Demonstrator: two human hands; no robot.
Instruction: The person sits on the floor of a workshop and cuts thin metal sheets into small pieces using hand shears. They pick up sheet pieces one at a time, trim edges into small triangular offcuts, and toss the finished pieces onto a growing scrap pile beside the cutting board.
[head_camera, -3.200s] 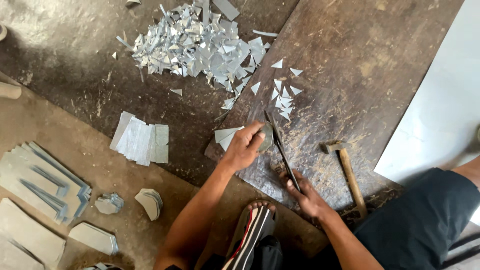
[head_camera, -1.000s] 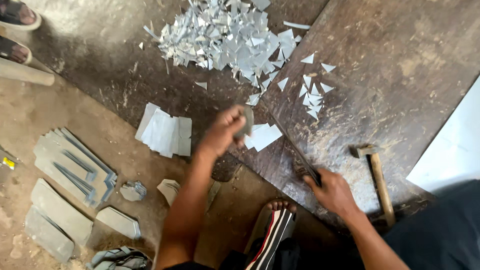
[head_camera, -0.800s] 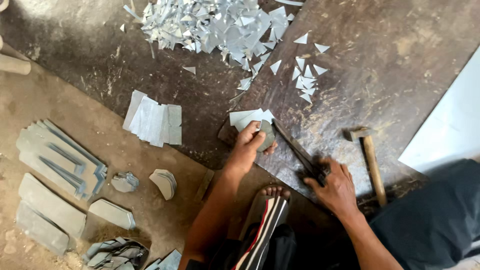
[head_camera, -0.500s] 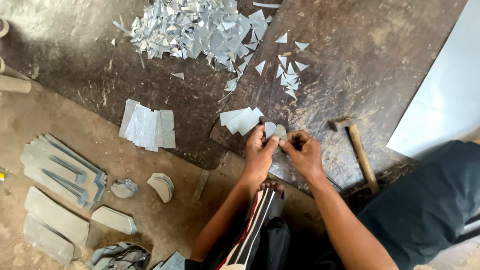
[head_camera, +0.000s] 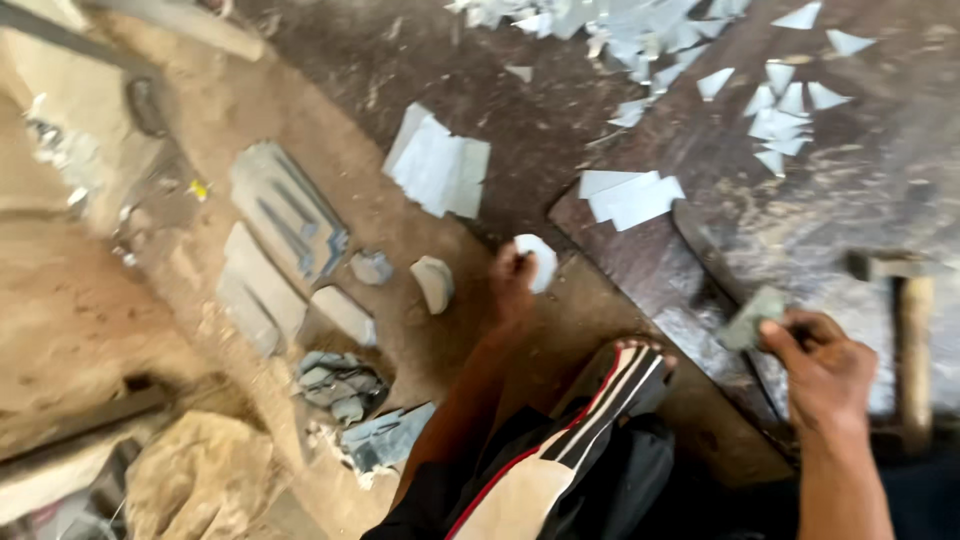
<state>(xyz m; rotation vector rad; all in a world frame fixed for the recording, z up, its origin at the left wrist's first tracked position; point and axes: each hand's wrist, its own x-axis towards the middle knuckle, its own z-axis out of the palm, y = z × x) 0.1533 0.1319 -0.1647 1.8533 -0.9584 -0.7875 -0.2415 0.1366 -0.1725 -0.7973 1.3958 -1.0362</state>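
Left hand (head_camera: 512, 285) pinches a pale rounded piece (head_camera: 540, 262) at the dark board's (head_camera: 640, 280) edge; right hand (head_camera: 825, 365) grips a grey offcut (head_camera: 750, 320) above the board, likely sorting cut pieces, so the next move needs somewhere to set them

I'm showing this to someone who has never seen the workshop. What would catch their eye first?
Probably the heap of pale sheet offcuts strewn along the top of the dark ground. Next, the left hand holding a small white piece at centre, and the right hand pinching a grey scrap beside a hammer.
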